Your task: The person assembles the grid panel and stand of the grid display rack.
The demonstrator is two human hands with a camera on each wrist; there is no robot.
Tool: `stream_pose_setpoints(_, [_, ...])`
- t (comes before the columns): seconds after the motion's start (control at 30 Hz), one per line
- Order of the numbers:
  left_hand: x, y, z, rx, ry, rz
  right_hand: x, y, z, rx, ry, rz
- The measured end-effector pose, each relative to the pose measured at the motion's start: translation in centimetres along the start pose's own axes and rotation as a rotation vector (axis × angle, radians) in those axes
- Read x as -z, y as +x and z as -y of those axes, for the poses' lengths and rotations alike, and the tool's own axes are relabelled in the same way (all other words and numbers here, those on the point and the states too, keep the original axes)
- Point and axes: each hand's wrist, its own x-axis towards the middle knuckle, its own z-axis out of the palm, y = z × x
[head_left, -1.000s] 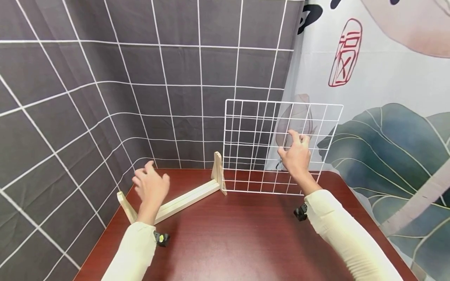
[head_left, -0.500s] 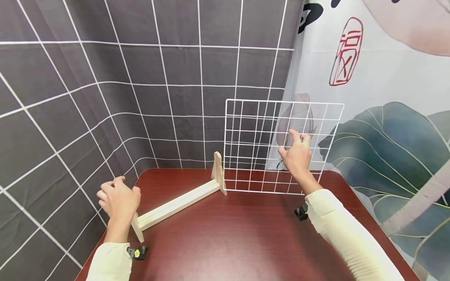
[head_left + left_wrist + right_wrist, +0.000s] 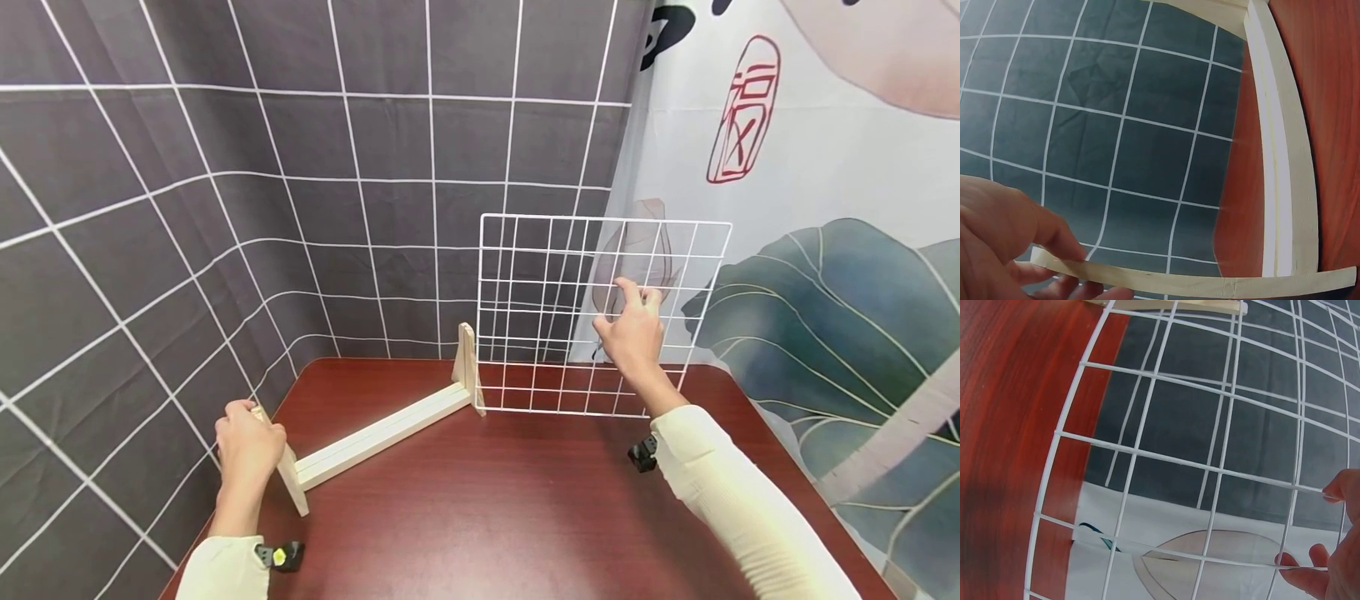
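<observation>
Left hand (image 3: 250,440), curled at the near end of the wooden crossbar (image 3: 386,437), pinches the upper tip of the near end plate (image 3: 291,479), with fingers on both faces in the left wrist view. Right hand (image 3: 633,337), beyond the crossbar's far end and to its right, is part-closed, thumb and fingertips gripping thin wires of the white wire grid panel (image 3: 577,284). The panel stands roughly upright to the right of the crossbar, its lower left corner overlapping the far end plate (image 3: 467,358); whether it sits against that plate or merely in line with it cannot be told. The crossbar runs between the two end plates on the red-brown table (image 3: 465,517), with a gray checked curtain (image 3: 390,217) behind it.

Change: a second ago the left hand hung loosely above the crossbar, touching nothing; it has since come to the near end plate and taken hold, while the right hand and panel are almost unmoved. By judgement, frame and panel are now held at once, so each can be steadied relative to the other.
</observation>
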Motion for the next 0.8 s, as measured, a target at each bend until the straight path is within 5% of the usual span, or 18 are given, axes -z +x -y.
stream_pose_setpoints(0.47, [-0.3,0.7,-0.2,-0.039,-0.003,-0.015,0.1,0.0,-0.2,-0.009,0.004,0.021])
stream_pose_setpoints(0.8, [-1.0,1.5,-0.1,-0.122,-0.001,-0.001,-0.1,-0.1,-0.2,-0.011,0.01,0.017])
